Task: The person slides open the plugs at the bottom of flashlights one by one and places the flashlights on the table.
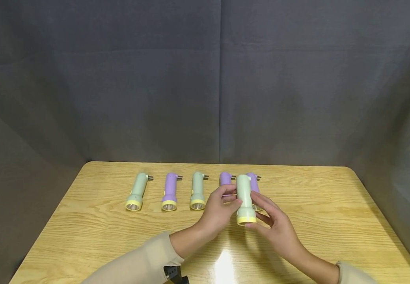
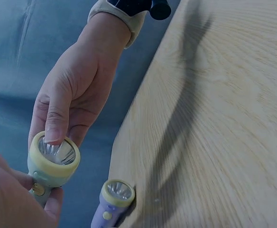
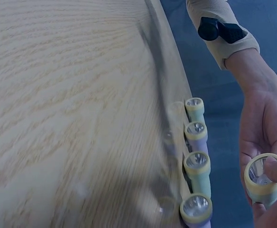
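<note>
A pale green flashlight (image 1: 245, 197) with a yellow rim is held up above the table, its lens end toward me. My left hand (image 1: 216, 211) grips its body from the left, thumb and fingers on either side. On the other side, my right hand (image 1: 277, 227) holds it too, fingertips along the body and thumb at the rim. In the left wrist view, the right thumb lies over the lens (image 2: 58, 154). Behind the held flashlight, one purple flashlight (image 1: 254, 183) is partly covered; another purple flashlight (image 1: 225, 178) is partly hidden by my left hand.
A row of flashlights lies along the back of the wooden table (image 1: 332, 205), lenses toward me and plug prongs showing. Left of my hands are a green flashlight (image 1: 139, 187), a purple flashlight (image 1: 170, 187) and another green flashlight (image 1: 197, 185). Dark grey cloth (image 1: 148, 98) surrounds the table.
</note>
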`<state>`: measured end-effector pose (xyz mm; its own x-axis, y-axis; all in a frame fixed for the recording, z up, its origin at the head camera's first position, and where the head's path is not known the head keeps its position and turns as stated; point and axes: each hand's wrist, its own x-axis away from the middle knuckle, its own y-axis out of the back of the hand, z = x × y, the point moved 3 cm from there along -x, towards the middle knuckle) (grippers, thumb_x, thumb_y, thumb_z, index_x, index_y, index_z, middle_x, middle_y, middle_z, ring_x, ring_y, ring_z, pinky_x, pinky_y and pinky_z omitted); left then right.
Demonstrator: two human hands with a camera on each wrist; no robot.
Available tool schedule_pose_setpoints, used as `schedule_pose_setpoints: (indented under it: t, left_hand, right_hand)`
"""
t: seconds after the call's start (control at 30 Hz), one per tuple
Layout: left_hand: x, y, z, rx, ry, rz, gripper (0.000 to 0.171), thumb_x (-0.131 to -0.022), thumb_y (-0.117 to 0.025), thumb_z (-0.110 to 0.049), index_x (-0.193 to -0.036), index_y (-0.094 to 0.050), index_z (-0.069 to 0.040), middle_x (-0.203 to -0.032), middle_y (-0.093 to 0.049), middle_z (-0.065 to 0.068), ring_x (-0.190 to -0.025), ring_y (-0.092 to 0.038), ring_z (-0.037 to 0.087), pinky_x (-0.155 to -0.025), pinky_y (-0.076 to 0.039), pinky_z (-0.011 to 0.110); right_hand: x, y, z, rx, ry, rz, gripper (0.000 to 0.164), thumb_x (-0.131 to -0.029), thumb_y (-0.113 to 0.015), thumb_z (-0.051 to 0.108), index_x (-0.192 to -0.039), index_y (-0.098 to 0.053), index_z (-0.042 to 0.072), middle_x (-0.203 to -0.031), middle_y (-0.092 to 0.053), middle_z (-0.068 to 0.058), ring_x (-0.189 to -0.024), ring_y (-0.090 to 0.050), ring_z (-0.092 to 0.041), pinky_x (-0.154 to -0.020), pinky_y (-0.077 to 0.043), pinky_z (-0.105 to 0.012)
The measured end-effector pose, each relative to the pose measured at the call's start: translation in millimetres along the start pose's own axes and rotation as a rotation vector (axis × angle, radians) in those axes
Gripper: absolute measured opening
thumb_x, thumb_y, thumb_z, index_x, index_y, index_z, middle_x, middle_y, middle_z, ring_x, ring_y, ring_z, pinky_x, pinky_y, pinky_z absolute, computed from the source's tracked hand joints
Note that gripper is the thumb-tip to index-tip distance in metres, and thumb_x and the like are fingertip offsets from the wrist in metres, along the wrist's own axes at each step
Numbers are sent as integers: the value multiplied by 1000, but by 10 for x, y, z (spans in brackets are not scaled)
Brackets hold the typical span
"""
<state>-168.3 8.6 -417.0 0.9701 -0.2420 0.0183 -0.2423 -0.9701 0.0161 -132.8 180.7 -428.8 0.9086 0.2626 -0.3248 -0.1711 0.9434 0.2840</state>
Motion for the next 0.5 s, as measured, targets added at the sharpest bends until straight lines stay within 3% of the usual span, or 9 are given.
schedule_pose_setpoints:
  t: [0.33, 0.5]
  left_hand:
    - [77, 180, 36, 12, -1, -16, 41, -101, -62, -5, -140, -52, 3, -133, -54, 16, -127, -54, 36, -103, -52, 43]
    - [87, 230, 62, 16, 9, -29, 42, -101, -62, -4, -141, -51, 4, -135, -53, 18, -128, -54, 37, -103, -52, 43]
  right_hand:
    - [-64, -196, -20, -32, 38, 4, 75, -81, -78, -9, -148, -45, -7, -154, -39, -27, -130, -48, -2, -100, -49, -22]
    - [-82, -258, -44, -48, 19, 21, 75, -82, -78, -8, -149, -44, -6, -156, -38, -26, -133, -49, -26, -102, -47, -22]
